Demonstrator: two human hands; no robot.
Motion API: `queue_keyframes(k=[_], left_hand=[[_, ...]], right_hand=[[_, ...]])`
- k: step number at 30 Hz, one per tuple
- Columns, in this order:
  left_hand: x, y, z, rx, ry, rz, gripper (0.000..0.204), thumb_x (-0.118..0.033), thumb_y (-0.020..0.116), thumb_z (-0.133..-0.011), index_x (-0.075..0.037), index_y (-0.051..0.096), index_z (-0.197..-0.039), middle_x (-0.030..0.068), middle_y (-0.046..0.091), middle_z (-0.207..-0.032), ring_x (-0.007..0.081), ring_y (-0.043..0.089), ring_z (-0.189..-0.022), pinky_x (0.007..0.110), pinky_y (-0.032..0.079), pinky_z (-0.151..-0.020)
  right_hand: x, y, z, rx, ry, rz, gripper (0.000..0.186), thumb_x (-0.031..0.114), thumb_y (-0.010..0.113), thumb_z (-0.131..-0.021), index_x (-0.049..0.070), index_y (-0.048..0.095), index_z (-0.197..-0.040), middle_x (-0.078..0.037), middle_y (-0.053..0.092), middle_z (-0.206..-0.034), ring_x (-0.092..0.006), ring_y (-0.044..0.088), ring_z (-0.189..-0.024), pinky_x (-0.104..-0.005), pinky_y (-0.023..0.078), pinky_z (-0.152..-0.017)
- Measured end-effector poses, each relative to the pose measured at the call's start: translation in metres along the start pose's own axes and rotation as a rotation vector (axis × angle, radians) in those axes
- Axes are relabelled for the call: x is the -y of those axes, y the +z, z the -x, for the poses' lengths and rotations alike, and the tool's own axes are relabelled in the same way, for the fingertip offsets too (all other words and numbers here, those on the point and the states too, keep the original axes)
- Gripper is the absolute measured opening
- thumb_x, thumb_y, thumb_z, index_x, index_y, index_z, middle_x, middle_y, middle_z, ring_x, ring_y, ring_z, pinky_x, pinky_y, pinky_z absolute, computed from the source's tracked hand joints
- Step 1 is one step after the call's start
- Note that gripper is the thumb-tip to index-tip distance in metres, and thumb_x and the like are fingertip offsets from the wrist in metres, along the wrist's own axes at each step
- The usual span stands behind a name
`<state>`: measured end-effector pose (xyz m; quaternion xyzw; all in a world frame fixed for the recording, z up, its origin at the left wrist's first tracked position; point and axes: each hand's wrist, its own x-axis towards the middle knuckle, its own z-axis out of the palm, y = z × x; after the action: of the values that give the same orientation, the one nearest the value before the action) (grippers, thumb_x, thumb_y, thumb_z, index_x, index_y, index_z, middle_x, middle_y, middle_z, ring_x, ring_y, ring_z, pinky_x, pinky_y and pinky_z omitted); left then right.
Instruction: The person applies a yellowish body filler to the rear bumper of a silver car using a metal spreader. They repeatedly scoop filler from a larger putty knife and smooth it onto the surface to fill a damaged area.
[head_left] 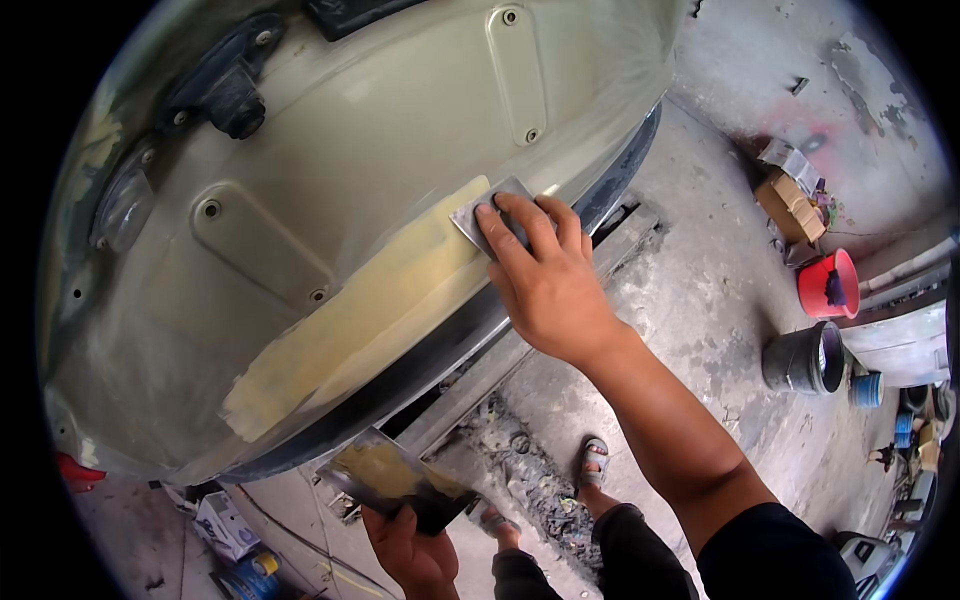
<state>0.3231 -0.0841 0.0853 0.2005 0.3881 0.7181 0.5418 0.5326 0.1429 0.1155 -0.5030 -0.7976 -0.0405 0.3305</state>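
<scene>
A curved beige car panel (390, 130) fills the upper left, with a long strip of pale yellow body filler (350, 310) along its lower part. My right hand (555, 275) grips a flat metal spreader (470, 222), its fingers pressed on the blade, which lies against the panel at the strip's upper right end. Lower down, my left hand (410, 550) holds a dark metal plate (390, 475) smeared with yellow filler, thumb on its near edge. That plate is below the panel's bottom edge.
A dark trim edge (440, 370) runs under the panel. On the concrete floor at right stand a red bucket (828, 284), a black bucket (803, 358) and a cardboard box (790, 208). A white box (228, 525) lies lower left.
</scene>
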Motion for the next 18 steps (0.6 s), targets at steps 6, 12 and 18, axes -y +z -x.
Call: queue_keyframes(k=[6, 12, 18], left_hand=[[0.002, 0.002, -0.002, 0.009, -0.041, 0.052, 0.065, 0.004, 0.049, -0.092, -0.004, 0.039, -0.156, 0.0133, 0.050, -0.153, 0.0290, 0.052, -0.139, 0.048, 0.043, -0.117], [0.001, 0.031, -0.018, 0.094, -0.015, 0.064, 0.059, 0.005, 0.049, -0.098, -0.009, 0.042, -0.154, 0.0101, 0.053, -0.150, 0.0255, 0.052, -0.138, 0.048, 0.041, -0.116], [0.011, 0.057, -0.026, -0.016, 0.010, -0.038, 0.057, 0.005, 0.050, -0.099, -0.007, 0.040, -0.154, 0.0102, 0.053, -0.149, 0.0245, 0.052, -0.136, 0.047, 0.040, -0.117]], right_hand=[[0.002, -0.007, 0.044, 0.208, 0.086, -0.071, 0.052, 0.016, 0.066, -0.091, 0.007, 0.057, -0.142, -0.012, 0.050, -0.143, -0.0441, 0.046, -0.127, -0.0565, 0.044, -0.098], [0.020, -0.062, 0.084, 0.198, 0.095, -0.462, 0.052, 0.011, 0.072, -0.087, 0.009, 0.062, -0.138, -0.013, 0.053, -0.138, -0.0444, 0.048, -0.128, -0.0527, 0.045, -0.103], [0.036, -0.089, 0.091, 0.306, -0.015, -0.429, 0.052, 0.013, 0.080, -0.078, 0.011, 0.070, -0.129, -0.009, 0.056, -0.135, -0.0414, 0.051, -0.127, -0.0515, 0.048, -0.100]])
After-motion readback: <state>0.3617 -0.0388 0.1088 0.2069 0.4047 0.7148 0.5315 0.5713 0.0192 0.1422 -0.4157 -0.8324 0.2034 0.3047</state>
